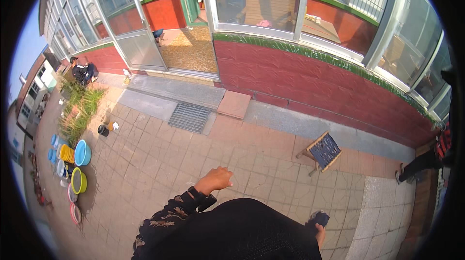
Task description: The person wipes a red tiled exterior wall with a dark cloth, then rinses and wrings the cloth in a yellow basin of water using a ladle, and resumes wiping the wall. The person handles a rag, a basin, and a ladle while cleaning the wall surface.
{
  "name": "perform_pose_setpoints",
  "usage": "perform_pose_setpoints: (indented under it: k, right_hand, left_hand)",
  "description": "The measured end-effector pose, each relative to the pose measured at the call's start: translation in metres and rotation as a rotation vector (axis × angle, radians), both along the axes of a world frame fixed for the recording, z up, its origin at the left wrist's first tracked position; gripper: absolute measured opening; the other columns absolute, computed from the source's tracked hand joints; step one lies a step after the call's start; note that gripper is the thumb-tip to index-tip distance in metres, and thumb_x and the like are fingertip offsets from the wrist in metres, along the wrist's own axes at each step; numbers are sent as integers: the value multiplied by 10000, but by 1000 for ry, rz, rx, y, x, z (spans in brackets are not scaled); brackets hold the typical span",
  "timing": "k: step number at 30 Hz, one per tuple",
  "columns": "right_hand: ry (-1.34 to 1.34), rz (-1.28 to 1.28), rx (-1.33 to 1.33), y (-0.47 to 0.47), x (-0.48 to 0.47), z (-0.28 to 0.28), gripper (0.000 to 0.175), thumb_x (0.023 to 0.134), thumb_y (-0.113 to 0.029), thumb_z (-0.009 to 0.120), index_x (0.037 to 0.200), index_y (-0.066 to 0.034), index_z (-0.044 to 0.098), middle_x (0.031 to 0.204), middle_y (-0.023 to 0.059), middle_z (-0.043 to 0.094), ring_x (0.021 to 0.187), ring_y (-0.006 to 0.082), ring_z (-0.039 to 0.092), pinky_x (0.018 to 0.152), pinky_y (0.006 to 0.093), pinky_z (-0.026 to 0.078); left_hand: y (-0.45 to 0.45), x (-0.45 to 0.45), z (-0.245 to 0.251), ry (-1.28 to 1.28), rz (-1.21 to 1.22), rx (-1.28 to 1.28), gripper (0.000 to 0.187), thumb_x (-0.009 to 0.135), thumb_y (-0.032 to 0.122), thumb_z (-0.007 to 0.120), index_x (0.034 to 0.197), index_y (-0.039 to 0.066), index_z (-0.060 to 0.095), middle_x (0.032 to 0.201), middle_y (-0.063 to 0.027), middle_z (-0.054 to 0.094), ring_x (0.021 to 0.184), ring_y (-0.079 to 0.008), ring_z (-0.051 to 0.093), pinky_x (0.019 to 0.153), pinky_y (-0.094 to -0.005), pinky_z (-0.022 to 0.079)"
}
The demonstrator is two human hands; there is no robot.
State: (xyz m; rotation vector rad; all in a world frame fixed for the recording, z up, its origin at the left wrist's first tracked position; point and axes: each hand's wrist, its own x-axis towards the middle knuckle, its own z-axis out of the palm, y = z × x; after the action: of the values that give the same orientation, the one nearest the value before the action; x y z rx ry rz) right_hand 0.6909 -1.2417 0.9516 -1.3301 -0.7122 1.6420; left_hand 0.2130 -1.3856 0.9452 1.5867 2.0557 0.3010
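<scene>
My left hand (pixel 215 180) is in front of my body, its fingers curled in and nothing visible in them. A black band (pixel 198 194) is around that wrist, below a dark sleeve with a pale pattern (pixel 170 216). My right hand (pixel 320 236) is low at my right side, partly hidden by my black top (pixel 250 234). Right at its fingertips shows a small dark object (pixel 319 219). I cannot tell whether the hand grips it or whether it is a shoe beyond the hand. Paving tiles (pixel 265 183) lie below both hands.
A folding stool (pixel 323 152) stands ahead right, near a red wall (pixel 290 67). A metal floor grate (pixel 189 117) lies before a doorstep (pixel 174 91) and open doorway. Basins (pixel 83 152) and buckets (pixel 67 153) stand left. One person (pixel 83 71) sits far left; another (pixel 417 167) stands right.
</scene>
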Motion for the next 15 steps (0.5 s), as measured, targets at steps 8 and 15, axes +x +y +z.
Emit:
perform_pose_setpoints:
  k: [8, 15]
  right_hand:
    - [-87, 571, -179, 134, 9, 24, 408, 825, -218, 570, 1155, 18, 535, 997, 161, 626, 909, 299, 606, 850, 411, 490]
    - [-94, 590, -9, 191, -64, 53, 414, 785, -170, 570, 1146, 30, 537, 971, 170, 635, 872, 305, 626, 808, 416, 513]
  left_hand:
    - [-20, 73, 25, 27, 336, -13, 405, 815, 361, 698, 1020, 12, 675, 1077, -169, 645, 1039, -359, 602, 815, -464, 519]
    - [23, 69, 5, -47, 347, -28, 416, 813, 395, 692, 993, 21, 692, 1043, -183, 665, 1034, -373, 607, 821, -462, 521]
